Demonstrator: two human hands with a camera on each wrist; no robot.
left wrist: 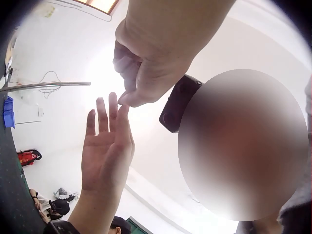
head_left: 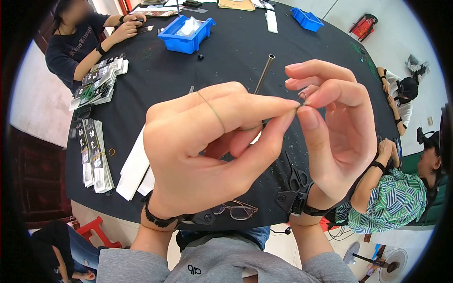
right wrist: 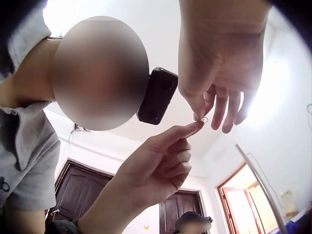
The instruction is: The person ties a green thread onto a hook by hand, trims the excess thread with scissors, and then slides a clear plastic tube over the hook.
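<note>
In the head view, my left hand [head_left: 203, 141] and right hand [head_left: 347, 127] meet at their fingertips above the table. Between the right thumb and index finger I pinch a tiny curved fish hook [head_left: 302, 95], whose bend also shows as a small loop in the right wrist view. My left thumb and index finger pinch thin green line right at the hook's shank, largely hidden by the fingertips. Some of that green line [head_left: 214, 112] runs across the back of my left fingers. The other right fingers are spread loosely; the remaining left ones are curled in.
A metal rod [head_left: 265, 73] rises just beyond my hands. Below them on the black table [head_left: 236, 66] lie scissors [head_left: 297, 179] and glasses [head_left: 240, 210]. Packet stacks [head_left: 96, 155] and white strips [head_left: 132, 167] are at left, a blue bin [head_left: 186, 40] behind. Other people sit around.
</note>
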